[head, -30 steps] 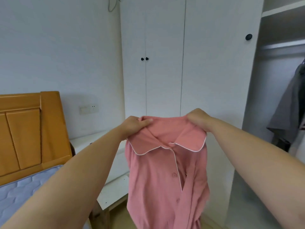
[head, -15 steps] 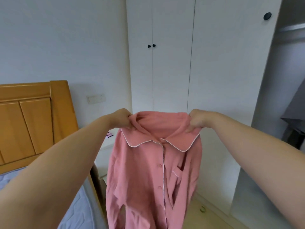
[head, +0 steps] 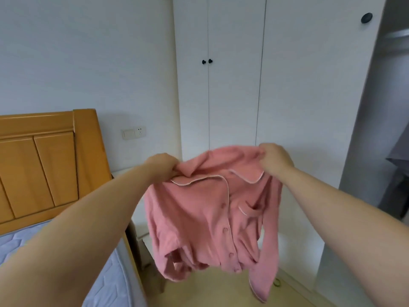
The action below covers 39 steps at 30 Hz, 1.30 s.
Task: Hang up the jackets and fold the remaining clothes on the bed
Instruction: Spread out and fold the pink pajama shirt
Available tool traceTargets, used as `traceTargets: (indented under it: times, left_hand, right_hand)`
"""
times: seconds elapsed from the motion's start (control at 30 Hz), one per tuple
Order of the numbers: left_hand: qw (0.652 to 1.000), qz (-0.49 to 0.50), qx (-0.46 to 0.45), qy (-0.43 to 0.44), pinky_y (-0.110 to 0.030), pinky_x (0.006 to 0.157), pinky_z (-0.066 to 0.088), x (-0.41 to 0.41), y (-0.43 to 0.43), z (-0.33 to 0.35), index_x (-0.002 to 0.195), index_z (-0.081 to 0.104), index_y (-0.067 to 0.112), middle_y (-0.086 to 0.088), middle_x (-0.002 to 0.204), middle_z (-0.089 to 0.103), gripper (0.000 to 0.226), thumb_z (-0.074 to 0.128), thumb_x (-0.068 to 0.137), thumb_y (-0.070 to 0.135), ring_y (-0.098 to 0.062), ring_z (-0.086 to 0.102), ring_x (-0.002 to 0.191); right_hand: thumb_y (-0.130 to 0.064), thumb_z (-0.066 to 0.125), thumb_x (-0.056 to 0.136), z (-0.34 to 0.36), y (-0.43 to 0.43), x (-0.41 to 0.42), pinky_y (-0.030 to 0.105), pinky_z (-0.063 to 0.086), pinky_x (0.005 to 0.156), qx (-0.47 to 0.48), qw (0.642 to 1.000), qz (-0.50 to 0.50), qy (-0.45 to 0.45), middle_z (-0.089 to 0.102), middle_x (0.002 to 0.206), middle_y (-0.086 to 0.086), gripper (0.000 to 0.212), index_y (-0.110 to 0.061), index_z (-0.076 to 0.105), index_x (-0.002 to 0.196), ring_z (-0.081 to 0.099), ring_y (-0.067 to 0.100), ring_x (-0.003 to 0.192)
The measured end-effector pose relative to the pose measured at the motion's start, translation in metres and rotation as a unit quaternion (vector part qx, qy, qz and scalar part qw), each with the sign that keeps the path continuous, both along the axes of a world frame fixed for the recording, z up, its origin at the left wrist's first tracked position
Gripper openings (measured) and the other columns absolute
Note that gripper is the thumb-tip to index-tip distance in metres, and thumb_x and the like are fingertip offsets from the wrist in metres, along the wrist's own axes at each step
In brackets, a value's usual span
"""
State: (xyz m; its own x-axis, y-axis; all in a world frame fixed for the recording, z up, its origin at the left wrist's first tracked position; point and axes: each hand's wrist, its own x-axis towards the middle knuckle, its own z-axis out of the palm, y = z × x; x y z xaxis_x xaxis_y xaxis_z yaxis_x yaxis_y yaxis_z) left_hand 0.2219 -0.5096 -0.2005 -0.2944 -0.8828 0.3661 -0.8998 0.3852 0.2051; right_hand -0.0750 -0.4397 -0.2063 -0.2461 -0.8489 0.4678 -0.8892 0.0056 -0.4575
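Observation:
A pink button-up pyjama shirt (head: pixel 205 218) with white piping on its collar and chest pocket hangs in the air in front of me. My left hand (head: pixel 163 166) grips its left shoulder by the collar. My right hand (head: pixel 275 159) grips the right shoulder, slightly higher. The shirt's hem is swung up and bunched, and one sleeve dangles at the lower right. The bed (head: pixel 106 291) with its blue quilted mattress lies at the lower left under my left arm.
A wooden headboard (head: pixel 44 169) stands at the left. A white nightstand (head: pixel 141 238) sits behind the shirt. White wardrobe doors (head: pixel 234 85) fill the back; the open section at the right holds a hanging grey garment (head: pixel 398 151). Bare floor (head: pixel 212 291) lies below.
The shirt and both hands have come lower in view, the hands spread a little wider, and the shirt's lower part has swung up and crumpled.

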Motion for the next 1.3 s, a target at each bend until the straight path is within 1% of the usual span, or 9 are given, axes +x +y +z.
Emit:
traceTargets:
  times: [0.07,0.2,0.33,0.5,0.7,0.83,0.93,1.1,1.3]
  left_hand:
    - [0.999,0.031,-0.011,-0.03,-0.034,0.076,0.045,0.003,-0.005,-0.004,0.093,0.062,0.016,-0.01,0.103,0.065,0.026,0.051,0.093,0.039,-0.031,0.059,0.097]
    - [0.996,0.079,-0.014,-0.049,-0.033,0.074,0.045,0.001,-0.004,-0.011,0.097,0.064,0.012,-0.01,0.106,0.065,0.035,0.05,0.094,0.044,-0.031,0.06,0.099]
    - [0.995,0.091,0.02,0.041,-0.032,0.066,0.04,0.007,0.002,-0.014,0.084,0.063,0.004,-0.017,0.094,0.065,0.045,0.055,0.091,0.048,-0.035,0.061,0.092]
    - [0.975,0.11,-0.004,0.191,-0.033,0.055,0.032,0.041,0.028,0.016,0.068,0.059,0.002,-0.015,0.073,0.056,0.039,0.059,0.091,0.034,-0.03,0.053,0.072]
    - [0.952,0.154,-0.097,0.247,-0.031,0.062,0.035,0.099,0.088,0.084,0.071,0.062,0.009,-0.01,0.072,0.057,0.038,0.061,0.089,0.043,-0.029,0.055,0.076]
    - [0.924,0.205,-0.166,0.278,-0.032,0.059,0.033,0.148,0.142,0.128,0.061,0.055,0.008,-0.006,0.057,0.047,0.044,0.065,0.085,0.042,-0.028,0.05,0.068]
    - [0.911,0.238,-0.211,0.261,-0.032,0.058,0.03,0.18,0.186,0.145,0.052,0.048,0.009,-0.005,0.052,0.041,0.048,0.067,0.084,0.039,-0.027,0.045,0.064]
    - [0.891,0.277,-0.276,0.232,-0.035,0.048,0.027,0.221,0.256,0.171,0.053,0.049,0.006,-0.008,0.051,0.041,0.048,0.068,0.082,0.04,-0.028,0.043,0.059]
    - [0.885,0.313,-0.293,0.182,-0.036,0.051,0.028,0.26,0.289,0.184,0.059,0.054,0.0,-0.01,0.053,0.043,0.05,0.068,0.08,0.044,-0.028,0.044,0.059]
  right_hand:
    - [-0.009,0.051,0.083,-0.003,0.005,-0.01,0.032,0.038,0.065,-0.049,0.998,-0.027,0.019,0.065,0.093,0.017,0.017,-0.019,0.047,0.07,0.06,0.036,0.088]
    - [-0.018,0.049,0.088,-0.01,0.006,-0.006,0.035,0.042,0.068,-0.029,0.997,-0.045,0.05,0.064,0.092,0.018,0.012,-0.014,0.056,0.079,0.061,0.038,0.091]
    - [-0.021,0.05,0.09,-0.003,0.004,0.008,0.03,0.032,0.062,-0.076,0.995,-0.055,-0.044,0.052,0.075,0.01,0.026,-0.014,0.045,0.066,0.057,0.034,0.08]
    - [-0.021,0.05,0.09,0.024,0.008,0.049,0.03,0.033,0.061,-0.114,0.989,-0.021,-0.089,0.051,0.068,0.007,0.031,-0.015,0.043,0.061,0.051,0.03,0.071]
    - [-0.021,0.048,0.09,0.082,0.029,0.125,0.03,0.028,0.056,-0.209,0.965,0.048,-0.15,0.04,0.055,0.0,0.038,-0.017,0.034,0.055,0.044,0.028,0.062]
    - [-0.024,0.048,0.09,0.115,0.053,0.17,0.03,0.031,0.058,-0.244,0.953,0.092,-0.155,0.044,0.059,0.001,0.036,-0.018,0.036,0.057,0.048,0.031,0.065]
    - [-0.023,0.048,0.09,0.129,0.073,0.194,0.031,0.033,0.059,-0.263,0.947,0.122,-0.14,0.051,0.068,0.006,0.034,-0.02,0.036,0.058,0.052,0.032,0.071]
    - [-0.029,0.053,0.089,0.152,0.102,0.238,0.035,0.044,0.065,-0.29,0.929,0.172,-0.154,0.064,0.083,0.016,0.022,-0.014,0.056,0.074,0.06,0.038,0.081]
    - [-0.036,0.061,0.084,0.168,0.111,0.272,0.032,0.034,0.06,-0.298,0.922,0.182,-0.167,0.054,0.071,0.009,0.035,-0.014,0.045,0.062,0.051,0.033,0.071]
